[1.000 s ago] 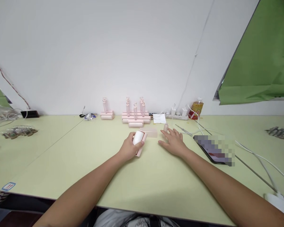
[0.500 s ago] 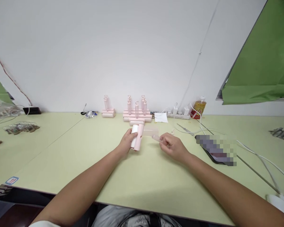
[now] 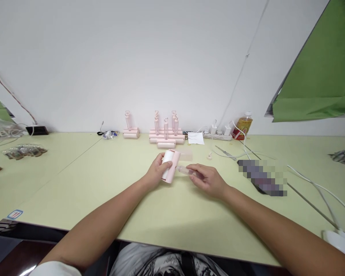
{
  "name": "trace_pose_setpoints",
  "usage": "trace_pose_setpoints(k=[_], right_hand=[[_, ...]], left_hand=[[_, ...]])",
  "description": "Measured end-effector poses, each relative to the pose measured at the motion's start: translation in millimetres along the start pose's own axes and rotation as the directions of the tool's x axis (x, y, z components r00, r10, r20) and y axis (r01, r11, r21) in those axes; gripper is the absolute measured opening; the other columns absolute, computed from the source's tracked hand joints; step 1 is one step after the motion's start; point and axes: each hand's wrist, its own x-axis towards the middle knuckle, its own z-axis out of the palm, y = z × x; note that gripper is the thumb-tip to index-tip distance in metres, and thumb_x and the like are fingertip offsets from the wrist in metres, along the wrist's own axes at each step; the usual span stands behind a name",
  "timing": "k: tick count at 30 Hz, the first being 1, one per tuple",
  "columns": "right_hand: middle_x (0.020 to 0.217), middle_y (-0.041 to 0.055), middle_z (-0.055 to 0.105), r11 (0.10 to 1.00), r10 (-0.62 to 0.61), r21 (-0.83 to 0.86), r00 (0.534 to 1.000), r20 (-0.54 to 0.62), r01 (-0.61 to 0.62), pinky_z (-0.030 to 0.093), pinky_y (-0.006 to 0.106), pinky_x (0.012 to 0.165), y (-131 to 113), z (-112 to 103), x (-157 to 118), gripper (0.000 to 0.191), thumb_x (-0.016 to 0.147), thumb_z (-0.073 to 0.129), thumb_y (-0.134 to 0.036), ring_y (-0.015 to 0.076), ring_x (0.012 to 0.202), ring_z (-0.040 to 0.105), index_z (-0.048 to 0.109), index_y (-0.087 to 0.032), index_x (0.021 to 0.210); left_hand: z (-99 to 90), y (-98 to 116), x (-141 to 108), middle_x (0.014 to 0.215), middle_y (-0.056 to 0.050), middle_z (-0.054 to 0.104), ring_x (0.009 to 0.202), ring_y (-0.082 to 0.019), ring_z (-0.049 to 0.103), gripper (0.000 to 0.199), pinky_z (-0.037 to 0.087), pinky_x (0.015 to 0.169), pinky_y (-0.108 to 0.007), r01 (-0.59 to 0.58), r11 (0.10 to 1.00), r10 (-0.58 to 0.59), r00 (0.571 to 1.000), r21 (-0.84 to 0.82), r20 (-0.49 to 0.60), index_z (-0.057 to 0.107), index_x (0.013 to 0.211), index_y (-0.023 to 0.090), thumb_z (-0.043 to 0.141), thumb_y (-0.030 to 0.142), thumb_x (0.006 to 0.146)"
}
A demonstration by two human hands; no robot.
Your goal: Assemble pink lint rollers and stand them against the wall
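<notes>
Over the middle of the table [image 3: 149, 218], the left hand [image 3: 154, 173] grips a pink-cased white roller [image 3: 174, 165], thumb across its front. On the far side stands a cluster of similar pink rollers [image 3: 166, 145]. Just right of the held roller, a clear handle [image 3: 184, 170] points left at it, contact unclear, held by the right hand [image 3: 209, 180]. Beyond that hand lies a small pink piece [image 3: 209, 156].

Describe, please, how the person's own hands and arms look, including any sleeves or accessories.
The left hand and right hand wear no gloves, and no rings are visible. The left forearm and right forearm are bare, without visible watch, bracelet or cable. A white sleeve shows at the left forearm's upper end; on the right, no sleeve is in view.
</notes>
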Motion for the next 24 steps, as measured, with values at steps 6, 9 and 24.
trace_pose_setpoints(k=[6, 9, 24], right_hand=[[0.083, 0.0052, 0.070, 0.999, 0.035, 0.012, 0.999, 0.024, -0.036, 0.046, 0.028, 0.059, 0.5, 3.1, -2.3, 0.032, 0.089, 0.049, -0.031, 0.0140, 0.056, 0.054, 0.063, -0.020, 0.115], [0.092, 0.0073, 0.069, 1.000, 0.009, 0.025, 1.000, 0.009, -0.010, 0.047, 0.029, 0.060, -0.5, 2.7, -1.4, 0.032, 0.088, 0.051, -0.030, 0.0144, 0.058, 0.055, 0.063, -0.022, 0.116], [0.073, 0.0022, 0.066, 0.991, 0.104, 0.075, 0.992, 0.074, -0.109, 0.041, 0.027, 0.058, -2.0, 3.2, -2.9, 0.032, 0.093, 0.045, -0.035, 0.0142, 0.056, 0.052, 0.060, -0.020, 0.116]], left_hand=[[0.1, -0.6, -0.9, 0.089, 0.000, 0.057, 0.075, -0.015, 0.055, 0.042, 0.044, 0.065, -0.025, -0.031, 0.998, 0.032, 0.999, -0.047, 0.014, 0.047, 0.110, 0.019, 0.059, 0.041, 0.077], [0.7, -0.5, -1.3, 0.092, -0.001, 0.058, 0.077, -0.016, 0.055, 0.043, 0.044, 0.065, -0.025, -0.027, 0.999, 0.027, 1.000, -0.024, 0.005, 0.048, 0.112, 0.018, 0.058, 0.042, 0.077], [0.6, 0.5, -2.6, 0.089, 0.000, 0.059, 0.074, -0.016, 0.056, 0.040, 0.044, 0.065, -0.026, -0.036, 0.998, 0.036, 0.999, -0.048, 0.005, 0.047, 0.109, 0.020, 0.058, 0.041, 0.077]])
